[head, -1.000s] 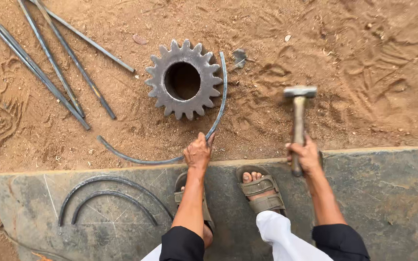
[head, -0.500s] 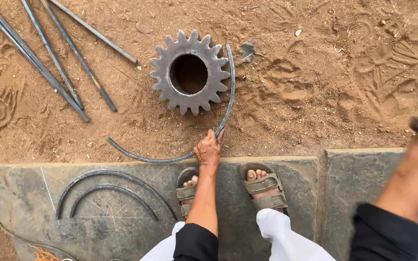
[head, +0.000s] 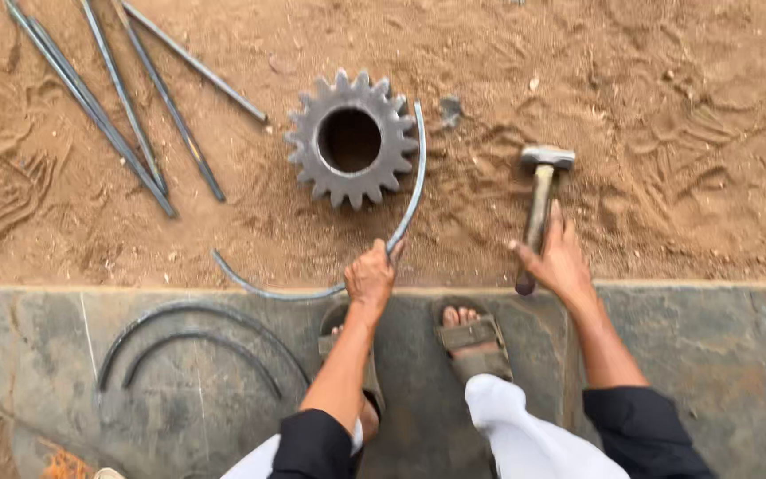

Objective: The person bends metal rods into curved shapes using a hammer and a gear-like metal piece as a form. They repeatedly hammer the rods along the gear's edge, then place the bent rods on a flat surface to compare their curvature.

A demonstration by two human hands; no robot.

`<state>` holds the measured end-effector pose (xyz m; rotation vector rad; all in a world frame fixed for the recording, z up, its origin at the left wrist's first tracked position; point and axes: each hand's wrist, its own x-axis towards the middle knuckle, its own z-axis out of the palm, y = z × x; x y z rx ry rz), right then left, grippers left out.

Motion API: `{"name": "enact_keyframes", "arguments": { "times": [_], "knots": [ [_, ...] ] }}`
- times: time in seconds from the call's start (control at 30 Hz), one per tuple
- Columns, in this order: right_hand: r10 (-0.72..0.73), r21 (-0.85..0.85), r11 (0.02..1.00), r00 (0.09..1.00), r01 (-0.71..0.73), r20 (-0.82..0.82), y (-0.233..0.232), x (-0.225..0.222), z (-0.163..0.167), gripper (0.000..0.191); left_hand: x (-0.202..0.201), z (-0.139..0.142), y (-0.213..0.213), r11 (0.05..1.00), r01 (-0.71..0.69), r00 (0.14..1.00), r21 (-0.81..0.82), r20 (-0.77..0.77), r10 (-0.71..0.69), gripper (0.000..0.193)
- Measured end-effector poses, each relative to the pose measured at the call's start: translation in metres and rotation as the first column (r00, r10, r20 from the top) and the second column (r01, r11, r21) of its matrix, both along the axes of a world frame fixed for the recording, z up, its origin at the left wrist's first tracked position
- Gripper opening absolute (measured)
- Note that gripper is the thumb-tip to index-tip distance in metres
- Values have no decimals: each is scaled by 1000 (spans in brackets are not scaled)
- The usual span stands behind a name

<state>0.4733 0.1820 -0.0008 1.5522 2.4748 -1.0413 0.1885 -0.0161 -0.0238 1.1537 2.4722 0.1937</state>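
Steel, thin and grey: the long curved rod point(head: 405, 191) we are bending lies on the sand, hugging the right side of the big grey toothed gear wheel point(head: 351, 139). Our left hand point(head: 371, 277) is closed around it just below the gear. It looks stiff yet springy, best gripped mid-length. Our right hand point(head: 560, 259) grips the wooden-handled hammer point(head: 538, 208), right of the gear.
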Motion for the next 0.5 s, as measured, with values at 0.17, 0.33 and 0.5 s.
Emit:
{"name": "enact_keyframes", "arguments": {
  "times": [0.17,0.33,0.5],
  "knots": [
    [415,299,880,904,-370,-104,29,-57,123,103,-49,145,18,958,53,930,-281,364,55,65],
    [633,52,772,757,-634,-163,35,-121,225,71,-111,342,6,937,182,877,-300,481,-16,51],
    [316,-431,753,848,-497,-426,-37,-170,278,40,-171,463,-51,975,68,995,-212,81,-52,53]
  ]
}}
